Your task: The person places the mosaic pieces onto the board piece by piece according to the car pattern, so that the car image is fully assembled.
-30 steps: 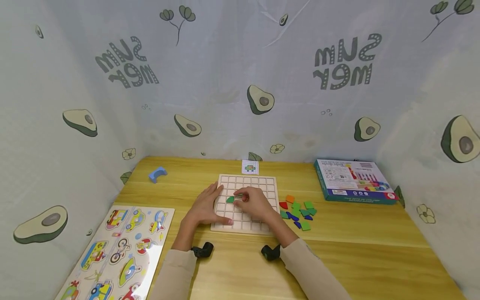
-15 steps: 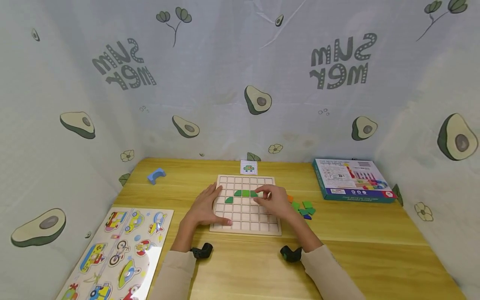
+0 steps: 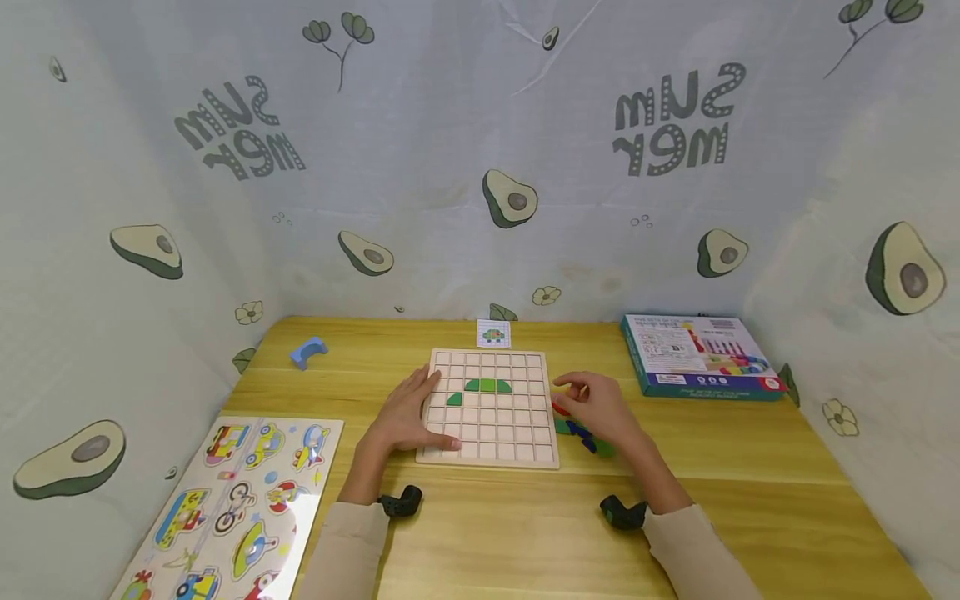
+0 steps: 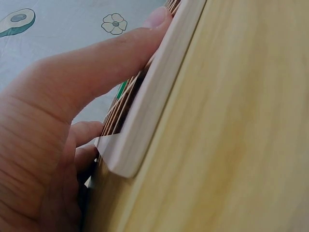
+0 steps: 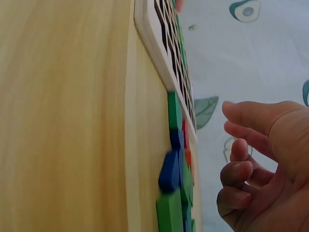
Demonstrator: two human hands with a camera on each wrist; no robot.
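Hands apart: left hand (image 3: 405,417) on grid board (image 3: 487,429); right hand (image 3: 597,408), empty, now over loose pieces (image 3: 588,444); green row (image 3: 488,385) between them laid.

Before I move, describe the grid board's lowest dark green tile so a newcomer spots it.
On the wooden table, find the pale grid board that the left hand touches. It bears a row of three green tiles; one row lower, just left of them, is the dark green quarter-round tile. It alone has no neighbour in its row.
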